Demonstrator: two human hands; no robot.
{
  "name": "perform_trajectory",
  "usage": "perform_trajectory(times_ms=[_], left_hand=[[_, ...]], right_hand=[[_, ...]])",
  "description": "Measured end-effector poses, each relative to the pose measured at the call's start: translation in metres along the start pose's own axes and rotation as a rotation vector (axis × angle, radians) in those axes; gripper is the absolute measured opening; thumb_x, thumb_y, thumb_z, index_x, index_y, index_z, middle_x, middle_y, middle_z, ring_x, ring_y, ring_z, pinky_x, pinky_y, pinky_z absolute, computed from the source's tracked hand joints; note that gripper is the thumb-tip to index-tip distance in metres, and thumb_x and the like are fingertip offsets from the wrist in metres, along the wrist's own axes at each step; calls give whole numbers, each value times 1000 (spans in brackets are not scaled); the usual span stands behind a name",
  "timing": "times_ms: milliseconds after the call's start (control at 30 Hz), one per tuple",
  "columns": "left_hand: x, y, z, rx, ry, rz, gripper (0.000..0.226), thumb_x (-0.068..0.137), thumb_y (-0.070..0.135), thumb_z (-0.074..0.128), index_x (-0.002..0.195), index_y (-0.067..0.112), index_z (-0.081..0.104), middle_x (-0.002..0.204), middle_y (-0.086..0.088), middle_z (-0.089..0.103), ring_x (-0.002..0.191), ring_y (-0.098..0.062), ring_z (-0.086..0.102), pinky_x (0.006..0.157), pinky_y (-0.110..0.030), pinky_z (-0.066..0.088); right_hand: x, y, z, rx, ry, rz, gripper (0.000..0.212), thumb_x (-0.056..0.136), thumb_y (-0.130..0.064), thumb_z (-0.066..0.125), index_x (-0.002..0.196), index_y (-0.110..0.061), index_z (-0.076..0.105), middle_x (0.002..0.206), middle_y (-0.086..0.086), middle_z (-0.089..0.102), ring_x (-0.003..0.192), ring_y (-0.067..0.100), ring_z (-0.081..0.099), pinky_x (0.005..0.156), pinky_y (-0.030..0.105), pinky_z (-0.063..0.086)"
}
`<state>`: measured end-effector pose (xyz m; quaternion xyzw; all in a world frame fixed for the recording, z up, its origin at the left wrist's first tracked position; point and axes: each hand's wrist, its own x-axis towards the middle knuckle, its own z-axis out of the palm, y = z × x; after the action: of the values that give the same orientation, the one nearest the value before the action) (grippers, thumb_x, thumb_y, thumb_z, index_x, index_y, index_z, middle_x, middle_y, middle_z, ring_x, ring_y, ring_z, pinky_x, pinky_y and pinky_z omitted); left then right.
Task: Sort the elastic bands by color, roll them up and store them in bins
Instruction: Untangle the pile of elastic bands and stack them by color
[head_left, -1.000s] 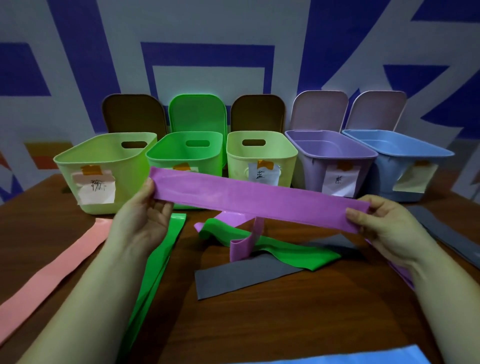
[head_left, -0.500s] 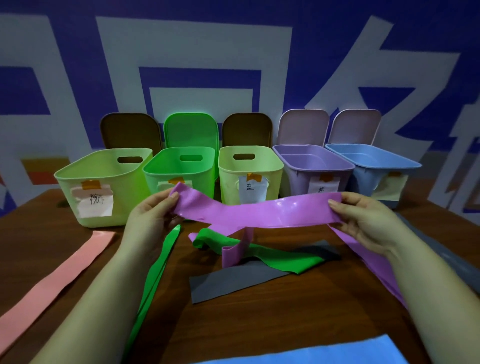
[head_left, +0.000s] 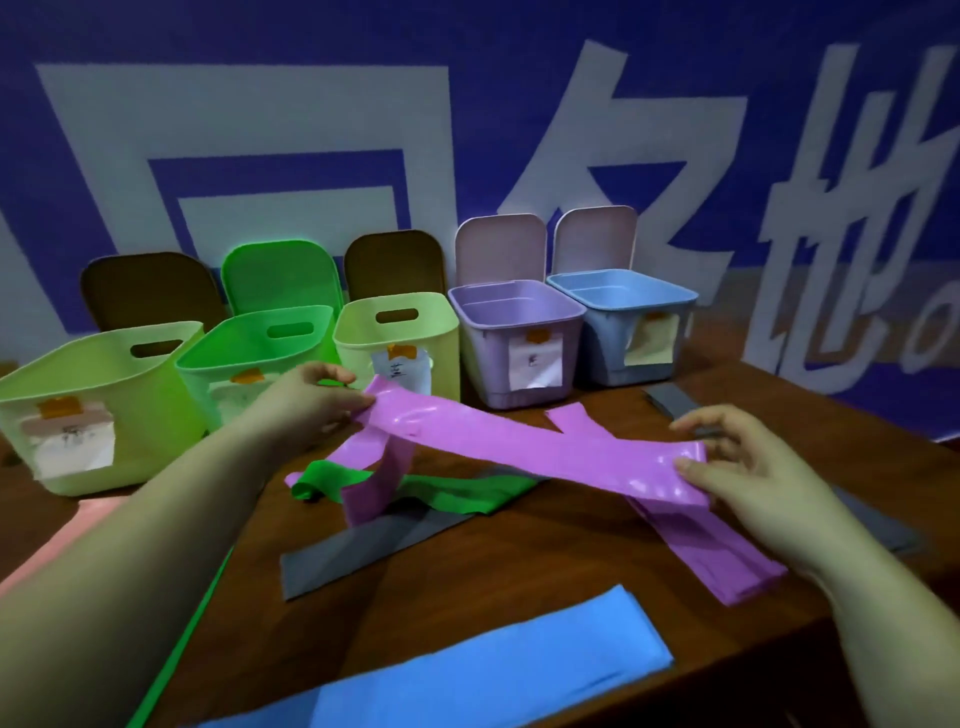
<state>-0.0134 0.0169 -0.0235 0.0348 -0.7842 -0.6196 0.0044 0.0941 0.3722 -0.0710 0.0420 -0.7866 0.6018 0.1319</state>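
Note:
A purple elastic band (head_left: 524, 447) stretches across the table between both hands. My left hand (head_left: 306, 397) pinches its left end in front of the bins. My right hand (head_left: 737, 467) grips its right end with the thumb on top, low over the table. A second purple band (head_left: 701, 551) lies under my right hand. A green band (head_left: 457, 496), a grey band (head_left: 358, 551) and a twisted purple strip (head_left: 374, 493) lie tangled in the middle. A blue band (head_left: 467, 670) lies at the near edge.
Five open bins stand in a row at the back: two pale green (head_left: 104, 364) (head_left: 395, 322), a bright green (head_left: 249, 338), a purple (head_left: 514, 306), a blue (head_left: 623, 291). A pink band (head_left: 67, 540) lies at left, a long green band (head_left: 176, 644) under my left arm, grey bands (head_left: 670, 400) at right.
The view has swung right and down. Both hands have lowered the purple band toward the table, with my right hand now nearer the table and further right.

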Motion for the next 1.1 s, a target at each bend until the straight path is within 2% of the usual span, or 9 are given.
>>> perform_trajectory(times_ms=[67, 133, 233, 333, 500, 667, 733, 900, 1100], left_hand=[[8, 2, 23, 61, -30, 64, 23, 83, -6, 62, 77, 11, 48, 66, -10, 52, 49, -13, 54, 41, -16, 48], [16, 6, 49, 155, -60, 132, 26, 83, -9, 60, 72, 11, 48, 67, -8, 50, 52, -13, 52, 41, -13, 47], [35, 13, 88, 293, -68, 225, 22, 84, -5, 61, 73, 12, 58, 70, -2, 58, 56, -8, 53, 42, -10, 45], [56, 18, 128, 402, -62, 325, 13, 85, -4, 62, 88, 6, 69, 78, -2, 65, 59, -6, 53, 48, -10, 44], [94, 16, 177, 562, -16, 444, 20, 83, 0, 62, 97, 9, 74, 99, -8, 72, 84, -22, 64, 84, -32, 50], [109, -3, 212, 598, -6, 428, 22, 84, 3, 61, 96, 15, 75, 99, -6, 72, 91, -21, 64, 78, -25, 49], [111, -13, 220, 613, -9, 433, 22, 85, 6, 60, 95, 18, 75, 101, -5, 72, 95, -23, 64, 86, -29, 50], [113, -30, 235, 710, -57, 455, 23, 89, 6, 56, 99, 15, 74, 112, -3, 70, 108, -19, 59, 85, -18, 37], [110, -39, 240, 756, -105, 454, 28, 91, 4, 49, 104, 15, 72, 117, -5, 67, 108, -21, 59, 85, -18, 36]], right_hand=[[-14, 10, -10, -43, 7, 10, 25, 85, 7, 58, 86, -18, 64, 67, -4, 64, 50, 3, 48, 46, 13, 34], [-26, 19, -19, -102, 23, 19, 29, 85, 5, 59, 80, -21, 69, 60, 3, 62, 50, 10, 42, 46, 21, 27], [-37, 30, -31, -112, 72, 27, 34, 81, 3, 61, 78, -29, 72, 77, 12, 71, 57, 18, 55, 56, 22, 33], [-40, 42, -40, -163, 127, 50, 27, 78, -6, 67, 81, -32, 73, 83, 24, 68, 77, 45, 63, 68, 28, 39], [-41, 51, -40, -136, 172, 102, 9, 76, -7, 73, 77, -16, 74, 41, -7, 52, 38, 1, 42, 43, 8, 31], [-40, 63, -36, -210, 213, 119, 4, 73, -16, 77, 74, -18, 74, 38, -9, 42, 38, 3, 34, 42, 11, 28], [-42, 65, -38, -252, 214, 104, 6, 72, -22, 78, 74, -19, 74, 36, -9, 39, 35, 6, 34, 40, 11, 26], [-48, 70, -40, -376, 218, 73, 6, 72, -17, 77, 77, -20, 74, 48, -25, 50, 47, -4, 49, 46, 9, 33], [-47, 74, -42, -503, 216, 51, 11, 67, -36, 73, 76, -29, 74, 82, -11, 54, 76, -2, 53, 67, 9, 39]])
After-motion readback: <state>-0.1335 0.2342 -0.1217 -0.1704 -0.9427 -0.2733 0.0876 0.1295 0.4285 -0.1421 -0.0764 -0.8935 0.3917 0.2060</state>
